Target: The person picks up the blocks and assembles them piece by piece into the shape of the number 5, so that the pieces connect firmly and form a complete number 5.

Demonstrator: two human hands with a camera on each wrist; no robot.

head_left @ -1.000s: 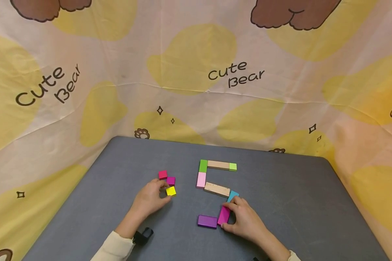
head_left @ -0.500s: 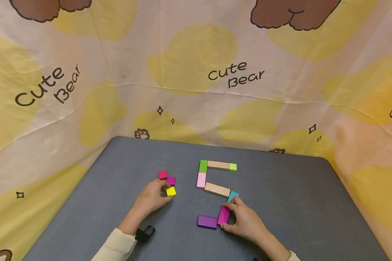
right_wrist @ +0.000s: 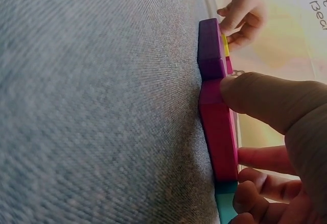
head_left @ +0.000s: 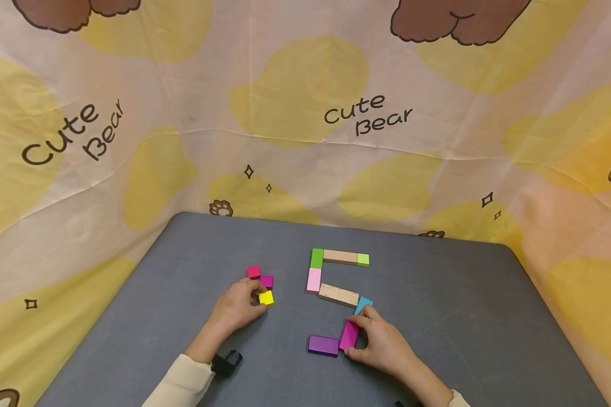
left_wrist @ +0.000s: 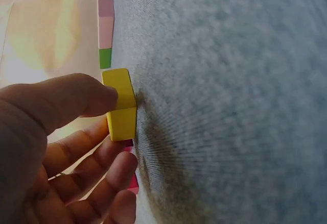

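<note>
My left hand (head_left: pixel 235 308) pinches a yellow cube (head_left: pixel 266 298) between thumb and fingers, low at the table. Just behind that cube sit a purple-magenta cube (head_left: pixel 267 281) and a red-pink cube (head_left: pixel 253 272). With thumb and fingers, my right hand (head_left: pixel 382 342) grips a magenta block (head_left: pixel 349 336) by its two ends. One end of this block meets a purple block (head_left: pixel 323 345); the other is by a blue block (head_left: pixel 364 306), partly hidden by the fingers. In the right wrist view the magenta block (right_wrist: pixel 219 132) lies on the table between the purple and blue ones.
A wooden block (head_left: pixel 338 295) leads from the blue block to a pink block (head_left: pixel 313 280). Beyond it lie a green block (head_left: pixel 317 258), another wooden block (head_left: pixel 340 256) and a light green cube (head_left: pixel 363 260). A printed cloth (head_left: pixel 295 113) hangs behind the grey table (head_left: pixel 463 294).
Both hands keep their grips on the yellow cube and the magenta block. My left wrist has shifted slightly to the right; the blocks stay where they were.
</note>
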